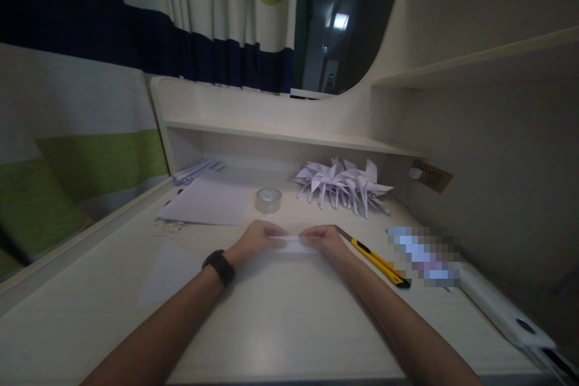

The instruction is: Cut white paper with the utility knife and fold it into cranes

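Note:
Between my two hands, low over the desk, is a narrow strip of white paper (294, 246), folded or rolled; which of these I cannot tell. My left hand (257, 241), below a dark wristband, pinches its left end. At the right end, the fingers of my right hand (326, 241) close on the same paper. A yellow utility knife (377, 262) lies just right of my right hand, its blade pointing toward the fingers. Behind the hands stands a roll of clear tape (268, 199). A loose sheet of paper (167, 274) rests left of my left wrist.
Several white paper pinwheels (341, 181) are heaped at the back right. A stack of white paper (208, 196) and rolled paper sticks (199, 170) lie at the back left. A white lamp-like device (502, 304) and a blurred-out item (423, 256) border the right wall.

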A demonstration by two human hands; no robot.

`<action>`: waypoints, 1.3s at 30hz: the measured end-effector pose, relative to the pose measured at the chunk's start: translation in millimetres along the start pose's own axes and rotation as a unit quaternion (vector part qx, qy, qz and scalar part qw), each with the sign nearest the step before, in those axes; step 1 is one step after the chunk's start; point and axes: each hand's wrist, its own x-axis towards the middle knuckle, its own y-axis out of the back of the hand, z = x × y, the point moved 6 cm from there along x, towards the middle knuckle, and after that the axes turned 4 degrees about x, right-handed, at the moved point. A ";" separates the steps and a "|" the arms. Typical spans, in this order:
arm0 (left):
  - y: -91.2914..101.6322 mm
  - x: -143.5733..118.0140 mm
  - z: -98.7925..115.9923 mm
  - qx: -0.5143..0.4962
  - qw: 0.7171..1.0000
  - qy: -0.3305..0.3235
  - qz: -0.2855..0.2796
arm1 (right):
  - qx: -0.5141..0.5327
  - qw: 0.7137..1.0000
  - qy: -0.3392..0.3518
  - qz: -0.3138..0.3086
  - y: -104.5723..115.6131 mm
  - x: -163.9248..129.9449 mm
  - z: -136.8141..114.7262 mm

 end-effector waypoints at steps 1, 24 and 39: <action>-1.1 -0.2 -0.2 0.001 1.000 -0.004 -0.012 | -0.004 1.000 -0.002 0.003 -0.2 -0.4 -0.3; -9.8 -2.3 -3.7 -0.053 0.997 0.020 -0.059 | -0.065 0.997 -0.027 -0.033 0.2 -0.9 4.1; -4.5 -1.3 2.4 -0.021 0.998 0.001 -0.061 | -0.112 0.993 0.000 -0.039 5.4 2.3 -2.3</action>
